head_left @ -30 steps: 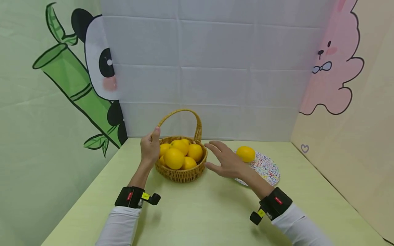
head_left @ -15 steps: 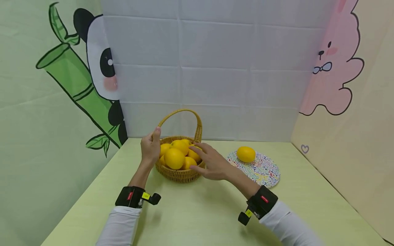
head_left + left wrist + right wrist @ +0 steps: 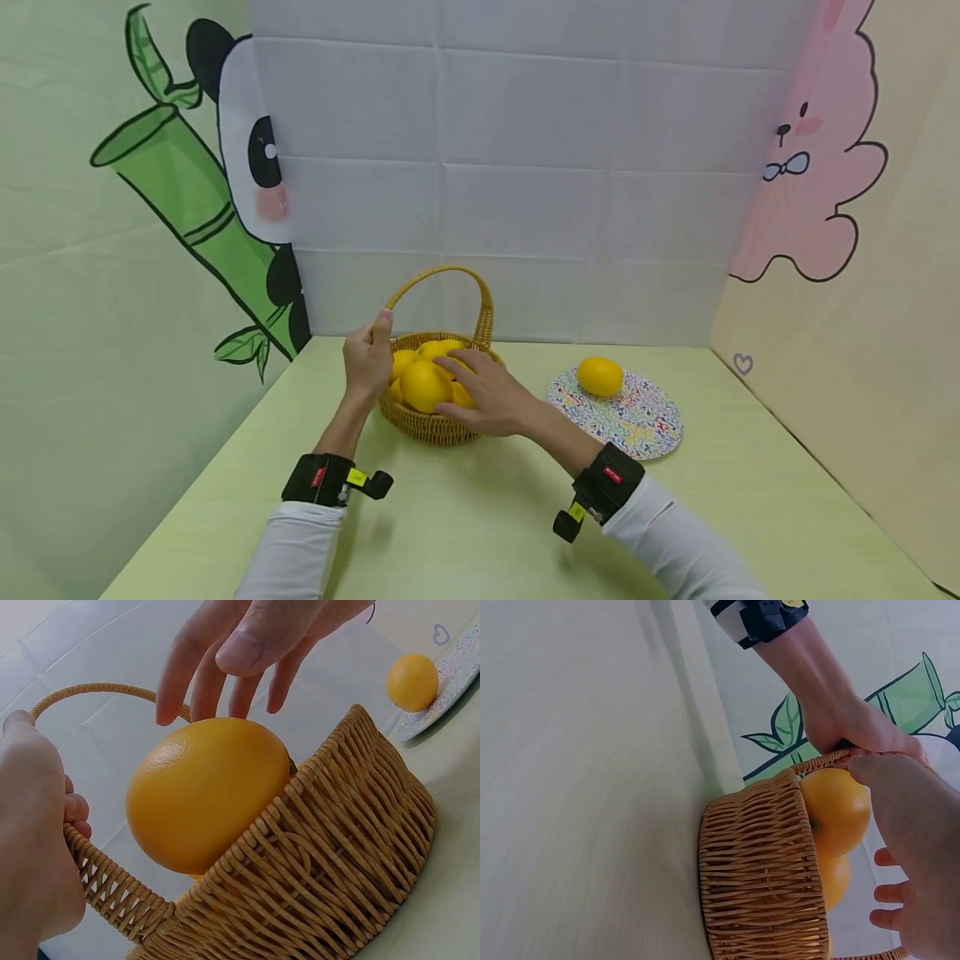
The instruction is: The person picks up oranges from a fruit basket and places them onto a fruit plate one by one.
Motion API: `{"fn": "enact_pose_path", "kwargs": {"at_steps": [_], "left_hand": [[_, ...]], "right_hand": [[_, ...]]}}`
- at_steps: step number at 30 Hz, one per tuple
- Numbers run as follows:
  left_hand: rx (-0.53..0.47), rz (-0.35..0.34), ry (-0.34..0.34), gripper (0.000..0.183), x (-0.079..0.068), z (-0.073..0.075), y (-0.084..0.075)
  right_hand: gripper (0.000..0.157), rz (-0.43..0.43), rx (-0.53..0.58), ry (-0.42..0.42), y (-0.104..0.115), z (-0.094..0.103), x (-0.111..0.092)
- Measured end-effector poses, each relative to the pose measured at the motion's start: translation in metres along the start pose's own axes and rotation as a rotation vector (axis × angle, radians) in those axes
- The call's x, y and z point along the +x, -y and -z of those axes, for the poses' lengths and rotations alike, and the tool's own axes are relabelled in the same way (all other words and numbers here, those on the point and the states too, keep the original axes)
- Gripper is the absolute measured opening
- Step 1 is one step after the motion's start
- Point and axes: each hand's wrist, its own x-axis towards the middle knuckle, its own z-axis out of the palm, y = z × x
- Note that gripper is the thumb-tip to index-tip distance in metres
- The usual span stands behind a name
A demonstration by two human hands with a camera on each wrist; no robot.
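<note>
A woven wicker basket [image 3: 431,429] with a tall arched handle [image 3: 486,317] stands toward the back of the table, heaped with several yellow-orange fruits that look like oranges. My left hand [image 3: 367,360] grips the left side of the handle, thumb up. Over the heap reaches my right hand [image 3: 491,396], its fingers parted and gently bent around the right side of the front orange [image 3: 426,386]. In the left wrist view, the right fingertips [image 3: 238,705] are right at the top of a large orange [image 3: 210,795]. The right hand hides part of the basket's right side.
Right of the basket lies a round plate [image 3: 645,421] with a multicoloured speckled pattern. One orange [image 3: 600,377] sits near its back edge. Behind the table [image 3: 450,525] hangs a pale creased cloth [image 3: 525,208], with printed walls on both sides.
My right hand has moved left from beside the plate to above the oranges in the basket, uncovering more of the plate. My left hand keeps its grip on the handle.
</note>
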Motion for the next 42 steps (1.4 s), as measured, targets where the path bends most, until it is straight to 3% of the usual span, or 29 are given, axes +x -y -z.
{"fn": "enact_pose_path", "kwargs": {"at_steps": [16,26,42], "left_hand": [[-0.009,-0.009,0.019,0.067,0.0,0.0,-0.001],[-0.022,0.006,0.012,0.069,0.0,0.0,-0.001],[-0.008,-0.001,0.015,0.066,0.003,-0.002,0.0]], "right_hand": [[0.071,-0.005,-0.046,0.035,0.013,-0.006,0.025],[0.071,-0.05,-0.024,0.107,0.021,-0.016,0.036],[0.069,-0.032,-0.009,0.077,0.021,-0.023,0.045]]}}
